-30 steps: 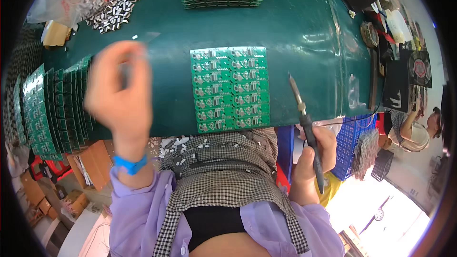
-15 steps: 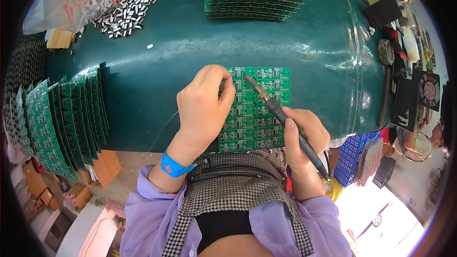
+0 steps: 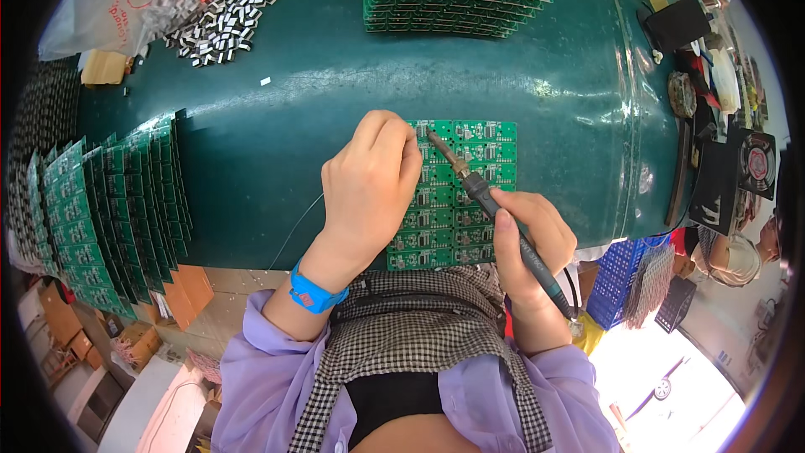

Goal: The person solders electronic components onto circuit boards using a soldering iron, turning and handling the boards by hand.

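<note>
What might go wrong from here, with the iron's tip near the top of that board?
The left hand is close to the tip of the soldering iron in the right hand; if hot, a slip might burn fingers.
The green circuit board lies at the near edge of the table, so a bump could shift it.
The thin wire trailing from the left hand might snag.

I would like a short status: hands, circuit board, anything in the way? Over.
Right hand grips soldering iron, tip at upper left of circuit board. Left hand curled over its left edge, fingertips hidden. Board on green table, partly covered by left hand.
</note>
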The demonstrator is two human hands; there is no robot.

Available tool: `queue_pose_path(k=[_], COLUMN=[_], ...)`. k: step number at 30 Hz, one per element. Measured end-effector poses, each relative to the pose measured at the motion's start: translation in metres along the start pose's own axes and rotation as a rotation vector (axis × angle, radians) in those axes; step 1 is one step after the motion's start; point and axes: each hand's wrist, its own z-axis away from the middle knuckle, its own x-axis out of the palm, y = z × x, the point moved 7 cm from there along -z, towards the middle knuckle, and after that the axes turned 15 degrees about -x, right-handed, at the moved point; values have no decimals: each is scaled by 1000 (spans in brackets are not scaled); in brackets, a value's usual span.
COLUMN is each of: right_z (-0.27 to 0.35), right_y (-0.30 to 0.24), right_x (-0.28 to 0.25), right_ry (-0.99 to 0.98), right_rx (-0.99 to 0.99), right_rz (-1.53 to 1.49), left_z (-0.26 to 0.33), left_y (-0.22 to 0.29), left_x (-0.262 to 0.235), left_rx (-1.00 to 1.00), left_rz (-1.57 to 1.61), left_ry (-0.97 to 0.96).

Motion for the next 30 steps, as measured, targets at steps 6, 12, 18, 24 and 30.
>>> queue_pose_path(k=[6, 12, 18, 24, 30], right_z=[4, 12, 10, 14, 21], right_y=[-7, -11, -11, -13, -17], right_x=[1, -12, -5, -3, -7], right_ry=[-18, 20, -29, -29, -27], right_rx=[-18, -81, -67, -68, -86], right_rz=[16, 42, 20, 20, 33], left_z=[2, 10, 15, 17, 25], left_y=[-2, -2, -2, -1, 2], left_x=[0, -4, -1, 2, 0], left_rx=[11, -69, 44, 52, 78], left_rz=[0, 60, 36, 28, -147], left_ry=[-30, -110, -37, -57, -19])
